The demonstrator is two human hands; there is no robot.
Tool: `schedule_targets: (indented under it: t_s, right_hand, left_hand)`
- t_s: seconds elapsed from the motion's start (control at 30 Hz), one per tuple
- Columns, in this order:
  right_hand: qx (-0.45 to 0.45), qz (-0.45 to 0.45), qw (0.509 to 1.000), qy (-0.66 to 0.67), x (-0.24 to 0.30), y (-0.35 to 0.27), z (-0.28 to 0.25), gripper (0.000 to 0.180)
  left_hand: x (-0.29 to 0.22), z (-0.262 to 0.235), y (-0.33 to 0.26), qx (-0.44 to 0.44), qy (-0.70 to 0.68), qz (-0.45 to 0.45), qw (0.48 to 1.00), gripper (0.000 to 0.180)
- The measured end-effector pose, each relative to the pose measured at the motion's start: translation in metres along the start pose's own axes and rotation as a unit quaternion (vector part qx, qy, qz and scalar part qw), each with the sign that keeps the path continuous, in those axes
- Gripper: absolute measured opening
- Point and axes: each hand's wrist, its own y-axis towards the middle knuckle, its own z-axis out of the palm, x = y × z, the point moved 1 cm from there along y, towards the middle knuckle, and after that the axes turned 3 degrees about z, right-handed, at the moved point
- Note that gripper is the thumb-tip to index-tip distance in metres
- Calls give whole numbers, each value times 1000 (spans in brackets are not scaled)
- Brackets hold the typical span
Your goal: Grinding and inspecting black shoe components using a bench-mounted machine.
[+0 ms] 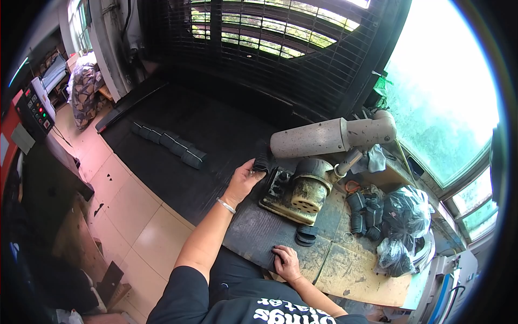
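My left hand [245,181] reaches forward over the black tabletop, its fingers closed on a small stack of thin black pads [262,162]. The stack is beside a stained bench machine [313,186] with a round head and a flat base. My right hand [287,263] is at the bench's near edge with its fingers curled in. Something dark shows at its fingertips, too small to name. Between that hand and the machine lies a short pile of rounded black pads [306,236]. A long row of tied black pad bundles [168,143] lies farther off to the left.
A thick grey duct [310,139] extends above the machine. To the right are more black bundles [364,213] and filled plastic bags [406,211] near the window. A dark mesh guard [248,56] stands at the back. At far left is a control panel [39,110] with lit buttons.
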Motion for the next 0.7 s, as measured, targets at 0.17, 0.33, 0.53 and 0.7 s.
schedule_targets:
  t_s: [0.17, 0.33, 0.53, 0.7]
  right_hand:
    - [1, 0, 1000, 2, 1, 0, 0, 28]
    - [-1, -3, 1000, -1, 1, 2, 0, 28]
    - [-3, 2, 1000, 2, 3, 2, -2, 26]
    - [-2, 3, 1000, 3, 3, 2, -2, 26]
  left_hand:
    - [7, -2, -3, 16, -15, -9, 1000, 32]
    - [17, -6, -1, 41, 37, 2, 998, 42]
    - [19, -2, 3, 25, 93, 4, 995, 45]
    - [10, -8, 10, -88, 264, 42, 960, 44]
